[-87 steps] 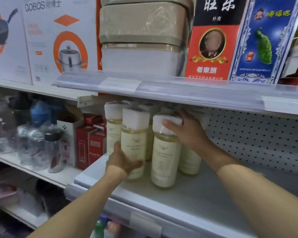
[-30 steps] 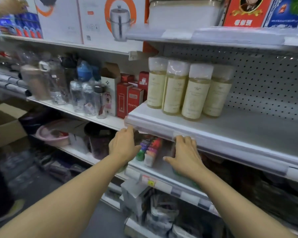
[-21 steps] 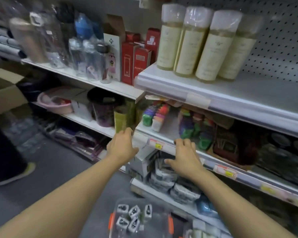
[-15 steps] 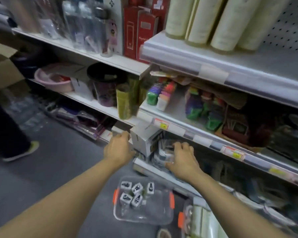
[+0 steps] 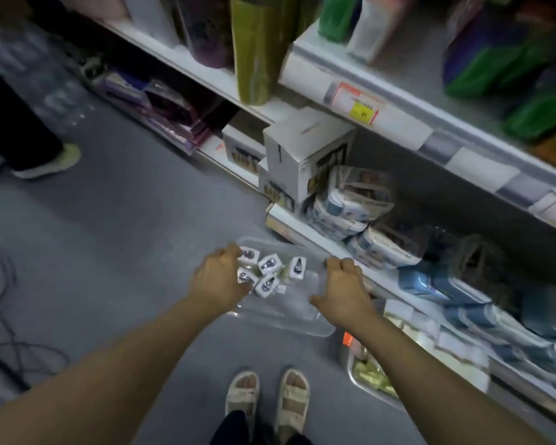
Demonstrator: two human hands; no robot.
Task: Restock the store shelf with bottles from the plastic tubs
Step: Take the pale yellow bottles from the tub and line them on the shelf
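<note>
The clear plastic tub (image 5: 299, 319) sits on the floor (image 5: 135, 239) directly below and ahead of both hands, its long axis running from near the left hand toward the right forearm, roughly along the bottom shelf edge (image 5: 305, 234). The small boxed bottles (image 5: 267, 273) cluster in the tub's far left corner, beside the left hand (image 5: 219, 282), which is the nearer; the right hand (image 5: 342, 292) hangs above the tub's right end. Both hands hold nothing, fingers loosely curled, and contact with tub or bottles cannot be confirmed.
</note>
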